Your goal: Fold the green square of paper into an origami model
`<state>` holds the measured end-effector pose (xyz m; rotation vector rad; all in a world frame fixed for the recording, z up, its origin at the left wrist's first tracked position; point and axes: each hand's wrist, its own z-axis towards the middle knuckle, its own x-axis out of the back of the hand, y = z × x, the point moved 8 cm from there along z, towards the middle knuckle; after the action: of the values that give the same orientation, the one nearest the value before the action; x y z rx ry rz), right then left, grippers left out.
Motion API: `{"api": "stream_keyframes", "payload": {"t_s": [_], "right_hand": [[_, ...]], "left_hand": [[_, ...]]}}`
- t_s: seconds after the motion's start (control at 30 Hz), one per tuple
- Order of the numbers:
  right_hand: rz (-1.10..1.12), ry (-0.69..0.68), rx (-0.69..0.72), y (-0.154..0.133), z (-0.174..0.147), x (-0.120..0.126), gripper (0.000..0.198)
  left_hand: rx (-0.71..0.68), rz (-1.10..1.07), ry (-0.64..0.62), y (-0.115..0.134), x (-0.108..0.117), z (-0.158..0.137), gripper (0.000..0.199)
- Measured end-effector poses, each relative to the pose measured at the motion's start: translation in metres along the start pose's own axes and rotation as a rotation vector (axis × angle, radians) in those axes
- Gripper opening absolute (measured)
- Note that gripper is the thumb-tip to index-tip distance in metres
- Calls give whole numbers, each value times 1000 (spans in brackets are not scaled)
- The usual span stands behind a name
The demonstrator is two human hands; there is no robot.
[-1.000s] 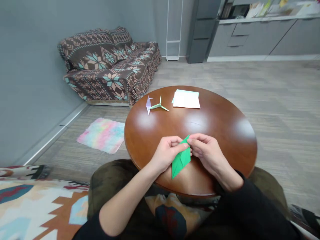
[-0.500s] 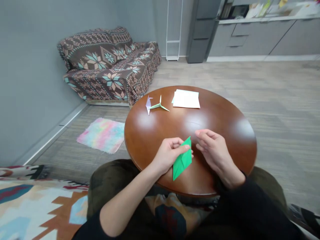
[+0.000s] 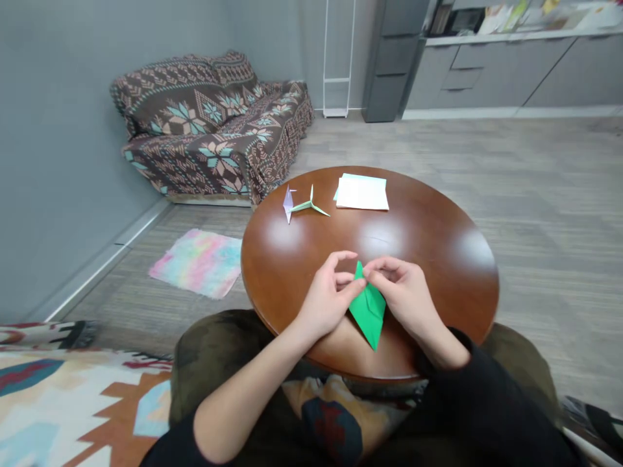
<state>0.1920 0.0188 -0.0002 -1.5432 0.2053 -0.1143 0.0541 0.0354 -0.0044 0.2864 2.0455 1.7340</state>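
Note:
A green folded paper (image 3: 368,312), shaped like a long diamond with crease lines, is held over the near part of the round brown table (image 3: 438,259). My left hand (image 3: 331,288) pinches its upper left edge, the thumb lying on the front face. From the other side, my right hand (image 3: 400,285) grips the upper right edge near the tip between thumb and fingers. The paper's narrow top point shows between both hands, while its lower point hangs free toward me. Parts of the fingers behind the paper are hidden.
Toward the back of the table lie a stack of paper sheets (image 3: 363,193), a purple folded paper figure (image 3: 288,205) and a pale green three-pointed folded paper (image 3: 310,204). A patterned sofa (image 3: 209,130) and a pastel rug (image 3: 198,263) are beyond the table's left side.
My right hand has moved left and taken hold of the green paper, from which it was apart. The paper has turned, its lower point swinging from left to right.

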Motion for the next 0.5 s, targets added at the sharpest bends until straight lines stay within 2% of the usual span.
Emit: {"api": "stream_keyframes", "payload": {"t_s": [0.07,0.13,0.27,0.5], "right_hand": [[-41,58,63,-5,-1,4,15],[-81,73,114,-9,-2,4,22],[-147,-70,94,-4,-3,-10,23],[-198,-50,121,-6,-4,-8,15]], "left_hand": [[-40,25,54,4,6,1,54],[-87,10,111,7,12,2,43],[-187,-61,192,15,19,4,22],[-165,-8,174,12,15,4,25]]}}
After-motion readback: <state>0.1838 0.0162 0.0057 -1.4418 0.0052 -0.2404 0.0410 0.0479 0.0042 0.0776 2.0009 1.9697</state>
